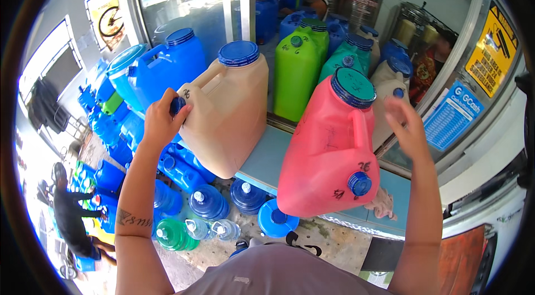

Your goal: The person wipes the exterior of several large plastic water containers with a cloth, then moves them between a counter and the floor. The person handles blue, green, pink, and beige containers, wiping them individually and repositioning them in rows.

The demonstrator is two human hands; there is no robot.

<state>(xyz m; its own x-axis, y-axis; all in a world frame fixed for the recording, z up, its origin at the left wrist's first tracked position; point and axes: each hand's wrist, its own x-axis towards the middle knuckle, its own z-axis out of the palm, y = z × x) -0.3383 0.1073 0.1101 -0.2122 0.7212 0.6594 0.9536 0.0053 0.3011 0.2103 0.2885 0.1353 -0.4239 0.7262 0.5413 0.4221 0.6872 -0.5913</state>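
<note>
My left hand [165, 121] has its thumb and fingers closed around the small blue spout cap [177, 105] of a beige plastic water jug [234, 107]. That jug stands on a blue-tiled ledge [261, 159] and has a wide blue lid [238, 53]. To its right, a pink plastic water jug [322, 144] rests on the same ledge, with a green-topped lid [353, 86] and a blue spout cap [359, 183]. Raised and slightly blurred, my right hand [403, 121] is empty, fingers apart, beside a cream jug [380, 117] behind the pink one.
Lime-green [296, 73] and teal [345, 59] jugs stand inside the window opening, with people beyond. A crumpled cloth [381, 203] lies on the ledge. Round water bottles [209, 202] and a blue container [278, 219] stand on the floor below. Another person [69, 211] is at left among containers.
</note>
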